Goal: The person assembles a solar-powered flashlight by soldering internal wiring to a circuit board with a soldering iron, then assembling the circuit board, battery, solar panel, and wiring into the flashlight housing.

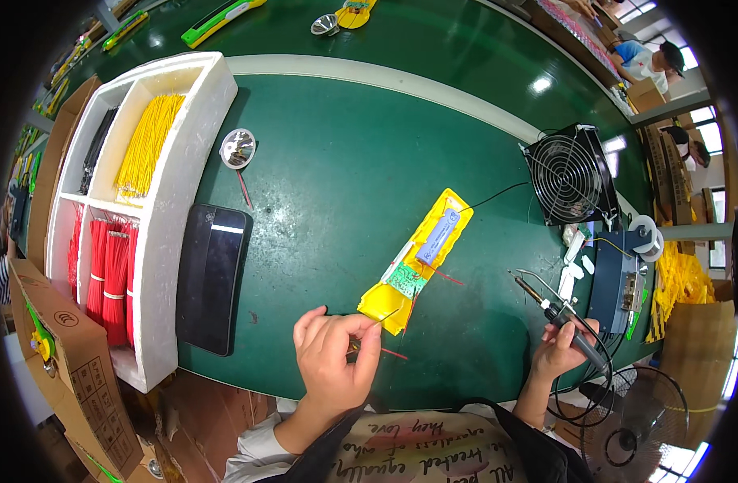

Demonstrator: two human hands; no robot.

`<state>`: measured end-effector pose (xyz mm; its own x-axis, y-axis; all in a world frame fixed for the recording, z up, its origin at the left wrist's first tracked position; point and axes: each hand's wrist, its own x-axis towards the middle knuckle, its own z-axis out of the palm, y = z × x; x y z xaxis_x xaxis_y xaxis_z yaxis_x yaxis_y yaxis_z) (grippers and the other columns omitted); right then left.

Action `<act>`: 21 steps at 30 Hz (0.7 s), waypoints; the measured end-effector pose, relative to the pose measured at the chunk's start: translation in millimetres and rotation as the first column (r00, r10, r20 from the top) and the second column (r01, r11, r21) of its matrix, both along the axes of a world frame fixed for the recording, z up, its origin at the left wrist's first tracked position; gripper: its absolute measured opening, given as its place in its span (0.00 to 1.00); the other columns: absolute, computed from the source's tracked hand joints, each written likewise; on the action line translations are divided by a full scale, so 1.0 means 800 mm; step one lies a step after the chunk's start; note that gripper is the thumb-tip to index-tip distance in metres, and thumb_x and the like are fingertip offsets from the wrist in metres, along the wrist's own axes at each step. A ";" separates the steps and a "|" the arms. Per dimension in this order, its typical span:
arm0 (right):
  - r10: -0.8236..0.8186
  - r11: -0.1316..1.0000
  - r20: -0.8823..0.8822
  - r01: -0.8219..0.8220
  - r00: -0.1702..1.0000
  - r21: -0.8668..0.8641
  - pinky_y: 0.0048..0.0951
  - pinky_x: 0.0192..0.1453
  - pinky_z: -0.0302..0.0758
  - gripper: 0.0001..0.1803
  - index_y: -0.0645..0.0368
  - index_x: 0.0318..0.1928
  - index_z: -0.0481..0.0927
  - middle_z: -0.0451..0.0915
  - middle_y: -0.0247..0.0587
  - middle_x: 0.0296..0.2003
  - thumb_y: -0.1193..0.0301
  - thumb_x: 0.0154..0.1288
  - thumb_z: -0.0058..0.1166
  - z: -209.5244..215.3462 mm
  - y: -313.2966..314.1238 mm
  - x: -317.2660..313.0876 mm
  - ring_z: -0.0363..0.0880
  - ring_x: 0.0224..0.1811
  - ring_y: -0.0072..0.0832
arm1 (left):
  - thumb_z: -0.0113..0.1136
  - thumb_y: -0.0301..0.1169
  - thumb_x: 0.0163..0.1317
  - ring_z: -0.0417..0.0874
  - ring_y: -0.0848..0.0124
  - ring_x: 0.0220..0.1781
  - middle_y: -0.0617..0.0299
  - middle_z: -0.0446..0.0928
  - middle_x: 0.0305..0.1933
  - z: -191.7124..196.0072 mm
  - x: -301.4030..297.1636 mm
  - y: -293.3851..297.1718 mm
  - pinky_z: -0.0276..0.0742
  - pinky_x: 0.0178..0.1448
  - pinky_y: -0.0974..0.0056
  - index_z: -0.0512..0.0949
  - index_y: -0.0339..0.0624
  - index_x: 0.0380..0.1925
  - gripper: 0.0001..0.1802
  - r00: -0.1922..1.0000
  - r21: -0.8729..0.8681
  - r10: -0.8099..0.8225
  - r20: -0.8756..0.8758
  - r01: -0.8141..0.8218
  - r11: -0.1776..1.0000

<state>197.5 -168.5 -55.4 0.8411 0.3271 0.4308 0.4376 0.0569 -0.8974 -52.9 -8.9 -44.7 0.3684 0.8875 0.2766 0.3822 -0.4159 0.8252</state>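
At a green bench [345, 161], a worker's left hand [336, 362] pinches a thin yellow wire [382, 318] between thumb and fingertips, just below the near end of a yellow housing [417, 262] that carries a small circuit board [407, 280] and a blue cell [438, 236]. To the housing's right, the right hand [564, 348] is wrapped around a soldering iron [556, 310], tip pointing up-left. A phone [212, 274] lies left of the housing, beside a foam wire tray [183, 161].

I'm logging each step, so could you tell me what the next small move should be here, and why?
Probably bring the soldering iron in the right hand across to the green board in the yellow case: the left hand holds a yellow wire at the case, while the iron sits well off to the right.
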 end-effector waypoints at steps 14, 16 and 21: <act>0.165 0.970 0.165 -0.191 0.972 0.150 0.14 0.13 0.60 0.18 0.63 0.36 0.62 0.67 0.36 0.15 0.61 0.67 0.50 0.044 0.040 -0.068 0.62 0.09 0.17 | 0.68 0.22 0.46 0.77 0.70 0.22 0.67 0.76 0.22 0.011 0.012 0.005 0.67 0.38 0.65 0.79 0.43 0.24 0.07 0.993 0.043 0.119 -0.024 -0.118 0.992; 0.176 0.975 0.137 -0.192 0.975 0.114 0.14 0.12 0.61 0.20 0.63 0.36 0.62 0.67 0.37 0.14 0.59 0.66 0.51 0.054 0.054 -0.089 0.63 0.09 0.17 | 0.68 0.22 0.44 0.77 0.70 0.22 0.67 0.76 0.21 0.012 0.015 0.008 0.67 0.38 0.65 0.79 0.43 0.23 0.07 0.992 0.061 0.122 -0.039 -0.120 0.991; 0.272 0.962 -0.073 -0.273 0.960 -0.010 0.24 0.19 0.77 0.29 0.62 0.38 0.60 0.75 0.47 0.19 0.53 0.59 0.62 0.052 0.064 -0.109 0.78 0.15 0.27 | 0.69 0.23 0.43 0.76 0.71 0.21 0.69 0.75 0.20 0.013 0.020 0.015 0.66 0.37 0.65 0.79 0.44 0.21 0.07 0.991 0.070 0.113 -0.065 -0.109 0.992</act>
